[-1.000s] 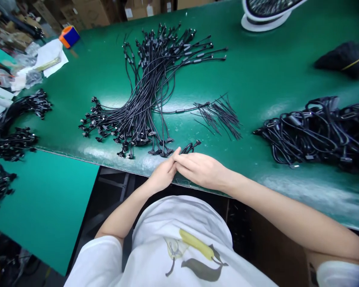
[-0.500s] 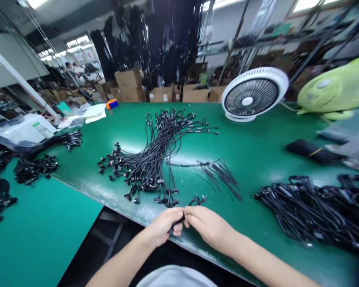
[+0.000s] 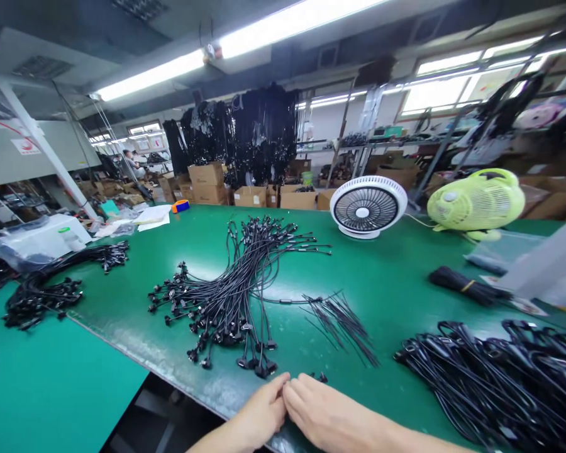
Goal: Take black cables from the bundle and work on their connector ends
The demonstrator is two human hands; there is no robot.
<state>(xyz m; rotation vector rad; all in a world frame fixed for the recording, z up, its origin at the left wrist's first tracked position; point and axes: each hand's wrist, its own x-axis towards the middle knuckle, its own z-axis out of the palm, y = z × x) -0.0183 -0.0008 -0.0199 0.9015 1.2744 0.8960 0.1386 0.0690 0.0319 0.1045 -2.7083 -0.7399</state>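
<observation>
My left hand [image 3: 264, 409] and my right hand [image 3: 317, 408] meet at the near edge of the green table, fingers closed and pressed together. They grip a coiled black cable, now mostly hidden by my fingers; its connector end [image 3: 321, 377] pokes out beyond my right hand. Just past my hands spreads a large bundle of black cables [image 3: 249, 270], connectors fanned toward me and to the left. Right of that bundle lies a loose pile of thin black twist ties [image 3: 351, 324].
Folded black cables [image 3: 495, 371] are heaped at the right, below a banded black bundle [image 3: 469, 286]. A white fan [image 3: 363, 212] and a light green fan [image 3: 481, 198] stand at the back. More cables [image 3: 47, 296] lie left, near an orange and blue tape roll [image 3: 180, 206].
The view has tilted up, so everything sits lower in the picture. My hands have turned inward over the cable, which was visible between them and is now mostly covered.
</observation>
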